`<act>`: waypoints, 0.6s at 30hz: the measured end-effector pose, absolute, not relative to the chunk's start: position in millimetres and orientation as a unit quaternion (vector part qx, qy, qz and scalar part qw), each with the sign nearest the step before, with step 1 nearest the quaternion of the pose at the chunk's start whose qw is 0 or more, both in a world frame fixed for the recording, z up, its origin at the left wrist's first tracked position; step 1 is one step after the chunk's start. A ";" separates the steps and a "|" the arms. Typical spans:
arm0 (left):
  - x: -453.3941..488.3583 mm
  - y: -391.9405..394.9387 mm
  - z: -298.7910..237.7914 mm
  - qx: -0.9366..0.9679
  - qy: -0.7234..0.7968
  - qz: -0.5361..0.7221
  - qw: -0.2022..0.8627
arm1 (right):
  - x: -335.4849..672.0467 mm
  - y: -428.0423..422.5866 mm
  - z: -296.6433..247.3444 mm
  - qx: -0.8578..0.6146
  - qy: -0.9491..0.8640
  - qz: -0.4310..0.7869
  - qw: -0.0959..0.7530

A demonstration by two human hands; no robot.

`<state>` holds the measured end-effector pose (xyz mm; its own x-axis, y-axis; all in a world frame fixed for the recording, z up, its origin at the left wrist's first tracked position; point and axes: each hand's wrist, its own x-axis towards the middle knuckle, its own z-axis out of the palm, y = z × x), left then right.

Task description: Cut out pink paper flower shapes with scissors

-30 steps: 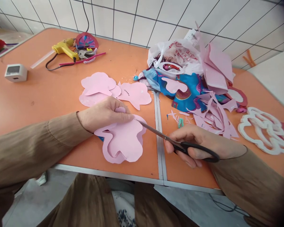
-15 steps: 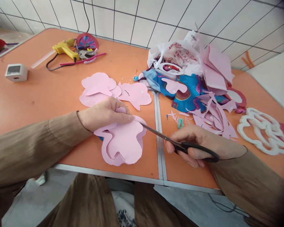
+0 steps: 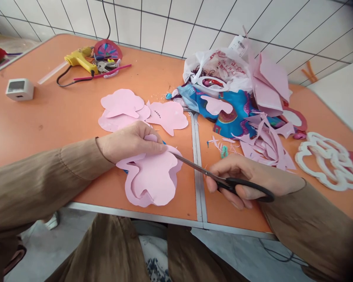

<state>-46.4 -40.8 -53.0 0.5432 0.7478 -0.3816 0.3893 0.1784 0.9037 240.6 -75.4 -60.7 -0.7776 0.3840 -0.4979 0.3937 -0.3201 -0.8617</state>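
My left hand [image 3: 135, 141] pinches a pink cut-out [image 3: 157, 178] with wavy edges, thumb on top; it looks layered, with a curved strip round its border and a bit of blue showing underneath. In my right hand [image 3: 241, 178] is a pair of scissors [image 3: 232, 183] with black handles, fingers through the loops. Its blades point left and their tips meet the upper right edge of the pink piece, near my left thumb. Just beyond my left hand lie more pink cut-outs [image 3: 122, 103], one bearing a small dark leaf-like mark [image 3: 167, 115].
Pink scraps [image 3: 267, 143] lie right of centre, before blue patterned fabric [image 3: 235, 113] and a white plastic bag [image 3: 220, 66]. White wavy frames [image 3: 331, 160] rest at the right. A yellow glue gun [image 3: 80, 60] and a small white box [image 3: 20, 89] are at the left. Wall tiles rise behind.
Almost nothing differs. The scissors and my right hand have shifted very slightly, and the pink piece has moved a little; both hands keep their holds.
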 end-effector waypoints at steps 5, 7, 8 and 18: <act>-46.6 -41.1 -54.8 0.641 0.447 0.138 0.608 | 240.3 -75.4 -60.9 0.340 0.576 -0.743 0.001; -47.2 -41.4 -56.4 0.648 0.437 0.137 0.608 | 239.5 -75.2 -60.6 0.341 0.572 -0.746 0.006; -47.5 -41.6 -57.0 0.651 0.432 0.136 0.609 | 239.1 -75.2 -60.5 0.343 0.570 -0.747 0.009; -46.0 -39.5 -54.3 0.665 0.418 0.084 0.614 | 243.1 -75.5 -63.2 0.377 0.545 -0.748 0.027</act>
